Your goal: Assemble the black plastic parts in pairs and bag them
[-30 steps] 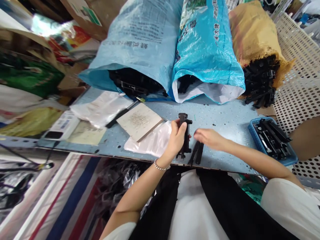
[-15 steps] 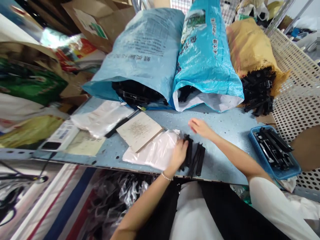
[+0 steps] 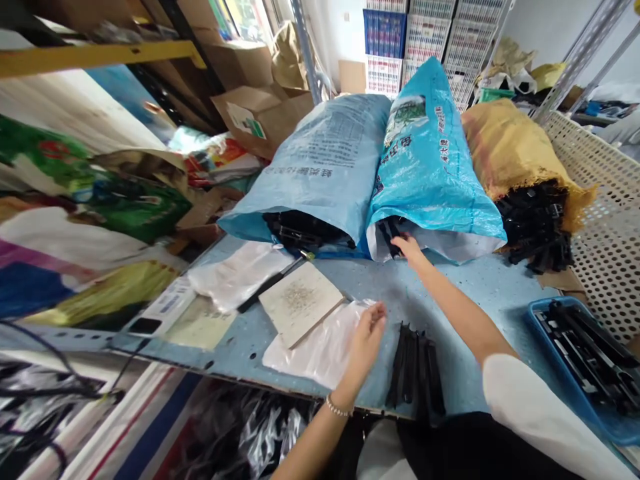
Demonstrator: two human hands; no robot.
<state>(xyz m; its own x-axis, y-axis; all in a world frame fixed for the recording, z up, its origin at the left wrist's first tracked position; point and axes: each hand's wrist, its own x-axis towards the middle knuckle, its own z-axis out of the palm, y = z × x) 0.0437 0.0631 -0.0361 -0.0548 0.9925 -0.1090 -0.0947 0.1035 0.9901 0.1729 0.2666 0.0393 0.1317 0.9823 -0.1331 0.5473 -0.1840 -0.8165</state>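
My right hand [image 3: 409,249] is at the mouth of the bright blue sack [image 3: 435,173], with its fingers closed on a long black plastic part [image 3: 389,239]. More of the sack's contents are hidden inside. My left hand [image 3: 369,333] hovers by the right edge of a stack of clear plastic bags [image 3: 320,343], fingers loosely bent and nothing visible in them. Just right of it, several black plastic parts [image 3: 417,370] lie side by side at the table's front edge. A square pale board [image 3: 300,300], speckled with grit, rests partly on the bags.
A paler blue sack [image 3: 320,167] and a yellow woven sack [image 3: 520,147], both holding black parts, stand alongside. At right is a blue basket [image 3: 540,333] of black parts before a perforated cream crate [image 3: 600,200]. A black-handled brush [image 3: 270,283] lies left of the board.
My right hand has reached forward to the bright blue sack and taken hold of a part. My left hand has let go of the black parts, now lying together. The view has tilted up.
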